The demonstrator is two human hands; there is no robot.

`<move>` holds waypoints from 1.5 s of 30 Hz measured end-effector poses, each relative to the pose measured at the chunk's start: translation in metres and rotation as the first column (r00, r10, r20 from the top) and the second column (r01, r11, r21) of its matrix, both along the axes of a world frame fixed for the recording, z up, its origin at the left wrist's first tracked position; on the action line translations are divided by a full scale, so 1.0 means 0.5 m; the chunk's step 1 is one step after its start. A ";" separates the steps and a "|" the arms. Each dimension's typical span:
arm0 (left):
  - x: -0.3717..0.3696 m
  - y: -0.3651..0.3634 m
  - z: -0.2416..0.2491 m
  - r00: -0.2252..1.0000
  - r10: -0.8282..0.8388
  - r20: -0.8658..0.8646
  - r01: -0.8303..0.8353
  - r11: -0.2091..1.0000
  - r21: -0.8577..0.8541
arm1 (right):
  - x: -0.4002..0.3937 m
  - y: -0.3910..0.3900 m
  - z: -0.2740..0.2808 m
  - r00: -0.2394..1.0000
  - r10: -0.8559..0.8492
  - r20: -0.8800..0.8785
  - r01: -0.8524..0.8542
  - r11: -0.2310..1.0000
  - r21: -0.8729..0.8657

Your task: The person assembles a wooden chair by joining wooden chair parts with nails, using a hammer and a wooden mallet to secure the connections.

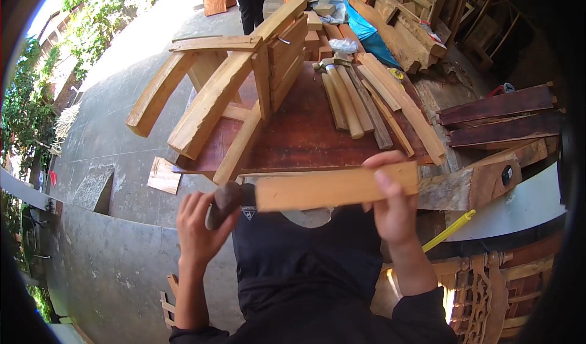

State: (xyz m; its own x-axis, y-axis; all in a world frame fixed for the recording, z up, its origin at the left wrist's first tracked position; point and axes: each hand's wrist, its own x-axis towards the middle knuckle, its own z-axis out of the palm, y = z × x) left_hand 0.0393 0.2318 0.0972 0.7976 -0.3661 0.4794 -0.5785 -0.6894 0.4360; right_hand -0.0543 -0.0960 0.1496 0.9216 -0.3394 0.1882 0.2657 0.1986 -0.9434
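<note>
Though narrow, long wooden board (pixel 326 187)

two hands (pixel 204 228), one held board (pixel 323 189), one held dark object (pixel 224 201), one bystander (pixel 249 5)

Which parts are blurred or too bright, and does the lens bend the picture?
Head view: the wooden board in the right hand and the dark object in the left hand look soft, perhaps from motion; head view: sunlight washes out the ground at upper left; head view: black corners and bowed edges suggest wide-lens distortion.
</note>
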 end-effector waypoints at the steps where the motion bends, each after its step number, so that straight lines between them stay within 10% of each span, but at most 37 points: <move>1: 0.006 0.003 0.012 1.000 0.013 0.006 -0.013 1.000 -0.004 | 0.002 -0.020 -0.007 0.997 -0.072 0.005 0.071 0.996 0.056; 3: 0.021 0.012 0.030 0.999 0.048 -0.011 -0.048 0.999 -0.020 | 0.012 -0.044 -0.012 0.963 -0.267 -0.037 0.269 0.952 0.143; 23: 0.342 -0.150 0.012 0.924 -0.040 -0.381 -0.046 0.976 -0.215 | -0.023 -0.098 -0.103 0.963 -0.255 -0.090 0.269 0.939 0.214; 29: 0.395 -0.214 0.004 0.994 -0.038 -0.098 0.018 0.982 -0.190 | -0.033 -0.099 -0.120 0.970 -0.221 -0.103 0.239 0.947 0.213; 35: 0.419 -0.240 -0.010 0.972 0.052 -0.229 -0.095 0.979 -0.179 | -0.027 -0.092 -0.130 0.970 -0.205 -0.131 0.229 0.951 0.207; 45: 0.438 -0.231 -0.053 0.951 -0.151 -0.269 -0.060 0.764 -0.642 | -0.024 -0.081 -0.146 0.978 -0.150 -0.143 0.180 0.957 0.227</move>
State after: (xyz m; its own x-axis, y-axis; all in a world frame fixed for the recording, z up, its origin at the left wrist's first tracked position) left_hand 0.2581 0.1162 0.0709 0.9257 -0.0997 0.3648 -0.3770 -0.1664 0.9112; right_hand -0.0661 -0.1365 0.0765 0.8597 -0.5101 -0.0271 0.1991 0.3836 -0.9018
